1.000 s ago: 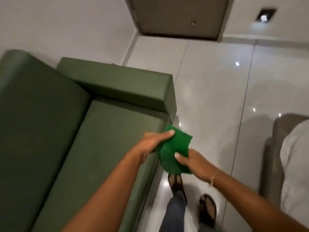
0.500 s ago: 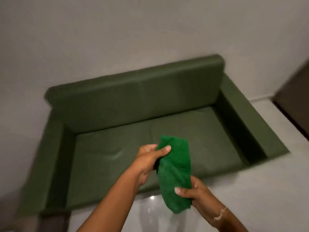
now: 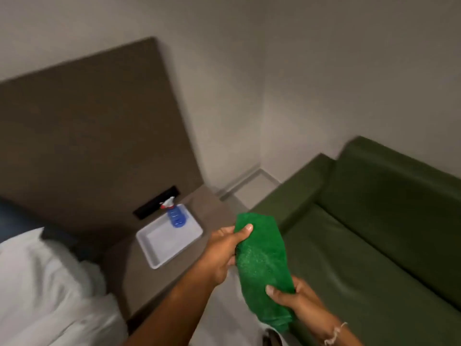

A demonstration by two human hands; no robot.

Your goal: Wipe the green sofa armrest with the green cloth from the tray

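Observation:
I hold a bright green cloth (image 3: 264,265) stretched between both hands in front of me. My left hand (image 3: 224,250) pinches its upper edge with the thumb on top. My right hand (image 3: 291,295) grips its lower part. The green sofa (image 3: 374,245) fills the right side, and its near armrest (image 3: 296,193) runs just beyond the cloth's top. A white tray (image 3: 159,248) rests on a brown bedside table to the left of my hands.
A blue spray bottle (image 3: 175,217) with a white and red trigger lies in the tray's far corner. A brown headboard panel (image 3: 87,136) rises behind it. White bedding (image 3: 45,283) lies at the lower left. Pale walls meet in a corner behind the sofa.
My view has swung left, from the whole sofa to the bedside table, tray and the sofa's left end. Both hands keep the same hold on the cloth.

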